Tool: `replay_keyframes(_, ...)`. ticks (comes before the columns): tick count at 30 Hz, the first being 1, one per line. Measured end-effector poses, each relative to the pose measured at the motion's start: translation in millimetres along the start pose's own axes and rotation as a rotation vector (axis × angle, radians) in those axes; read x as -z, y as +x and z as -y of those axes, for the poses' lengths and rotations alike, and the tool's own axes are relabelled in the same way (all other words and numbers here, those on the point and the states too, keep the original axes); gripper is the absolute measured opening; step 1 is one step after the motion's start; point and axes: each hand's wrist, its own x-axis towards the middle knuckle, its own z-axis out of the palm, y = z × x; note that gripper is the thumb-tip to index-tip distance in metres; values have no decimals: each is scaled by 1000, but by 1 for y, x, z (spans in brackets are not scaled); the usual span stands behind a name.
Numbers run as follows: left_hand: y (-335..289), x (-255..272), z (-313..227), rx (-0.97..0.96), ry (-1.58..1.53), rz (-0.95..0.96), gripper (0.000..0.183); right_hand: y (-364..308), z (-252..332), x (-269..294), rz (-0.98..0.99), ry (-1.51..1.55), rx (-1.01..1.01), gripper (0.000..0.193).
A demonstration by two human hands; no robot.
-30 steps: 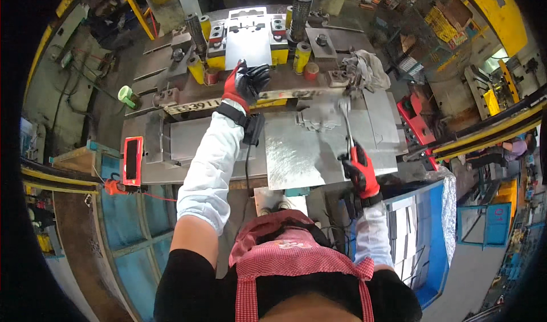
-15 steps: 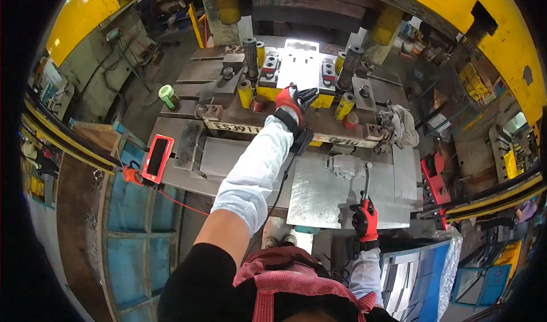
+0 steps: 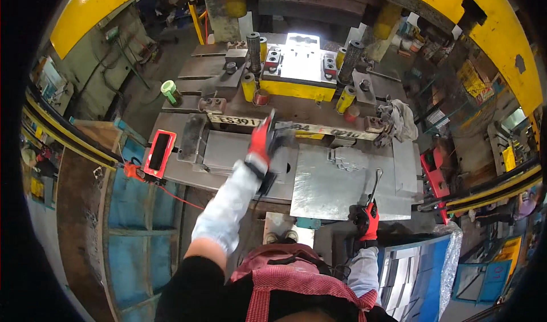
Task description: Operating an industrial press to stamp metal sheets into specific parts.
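Observation:
My left hand, in a red and black glove, is over the press bed in front of the die's lower edge. It is blurred, but its fingers look stretched out and nothing shows in them. Below it lies a flat stack of grey metal sheets. My right hand, gloved alike, is closed round the handle of a long metal wrench, whose head points away from me above a broad metal plate. A bright, shiny sheet part sits on the die block with yellow sides.
Dark guide posts and yellow cylinders stand around the die. A grey rag hangs at the right. Several small metal pieces lie on the plate. At the left are a red-framed phone and a green-lidded bottle.
My left hand has drawn back from the die toward me and to the left. The right hand still grips the wrench, which has shifted slightly right and tilted.

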Motion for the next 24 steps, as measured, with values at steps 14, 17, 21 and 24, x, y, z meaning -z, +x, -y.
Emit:
replay_keyframes(14, -206, 155, 2, -146, 2180, -317, 71, -1, 12, -5, 76, 179, -66, 20)
replay_keyframes(17, -204, 155, 1, -200, 2165, -311, 70, -4, 15, -10, 12, 144, -72, 20)
replay_keyframes(21, -206, 160, 0, -243, 2161, -299, 69, 1, 10, -5, 46, 188, -102, 19)
replay_keyframes(24, -205, 166, 1, -253, 2154, -286, 69, 1, 8, -8, 16, 114, -75, 9)
